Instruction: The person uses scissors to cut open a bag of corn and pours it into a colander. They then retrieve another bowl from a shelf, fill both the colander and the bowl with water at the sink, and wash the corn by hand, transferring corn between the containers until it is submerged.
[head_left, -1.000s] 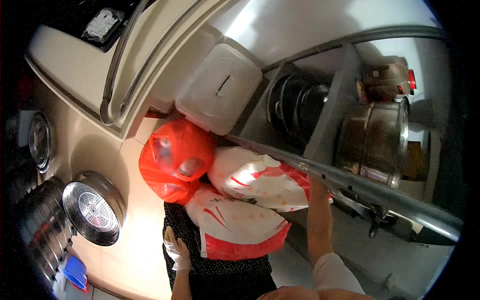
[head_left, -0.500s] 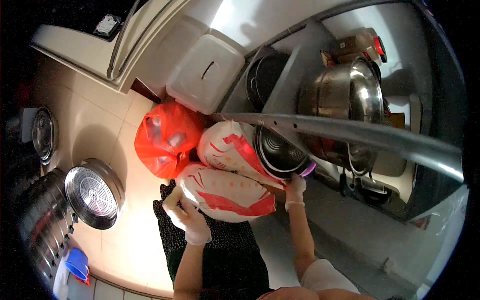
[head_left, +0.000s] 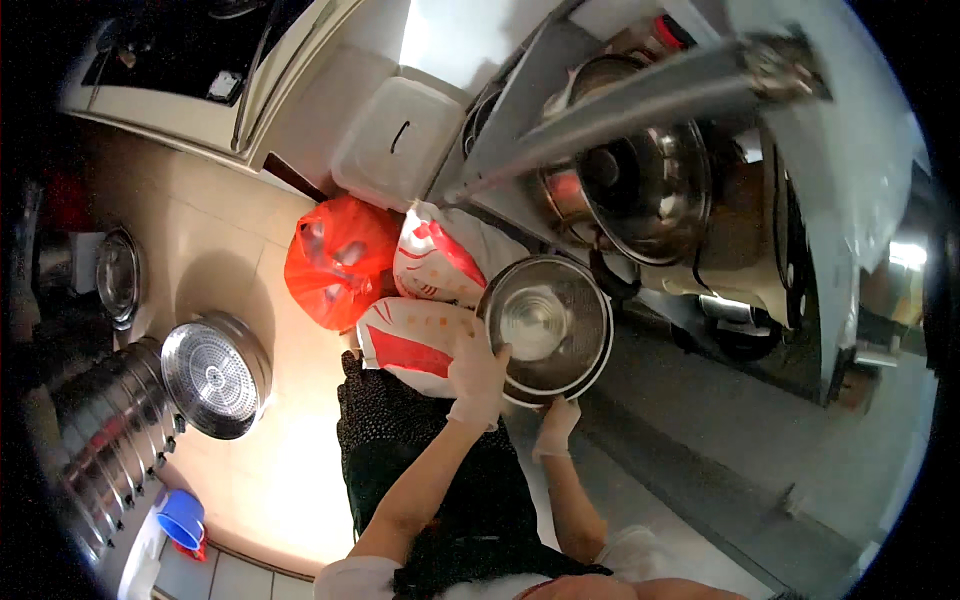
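Observation:
A stack of round metal bowls (head_left: 537, 318), shiny inside, is tilted with its mouth toward me. My left hand (head_left: 477, 372), in a thin clear glove, grips the left rim with the thumb over the edge. My right hand (head_left: 557, 427), gloved too, holds the lower rim from beneath, its fingers partly hidden. Beside the bowls lie two white sacks with red print, a nearer sack (head_left: 405, 345) and a farther sack (head_left: 440, 255). A red plastic bag (head_left: 338, 262) with things inside sits left of them.
At right stands a grey shelf rack (head_left: 640, 105) holding a big steel pot (head_left: 655, 200). A lidded translucent bin (head_left: 395, 140) is behind the bags. On the floor at left are a perforated steamer pan (head_left: 215, 380), a row of pot lids (head_left: 115, 440) and a blue bucket (head_left: 181, 517).
My right hand has brought the bowls out from beside the shelf, toward me, and turned them mouth up. The left hand has come across from the sack to their rim. My view has shifted.

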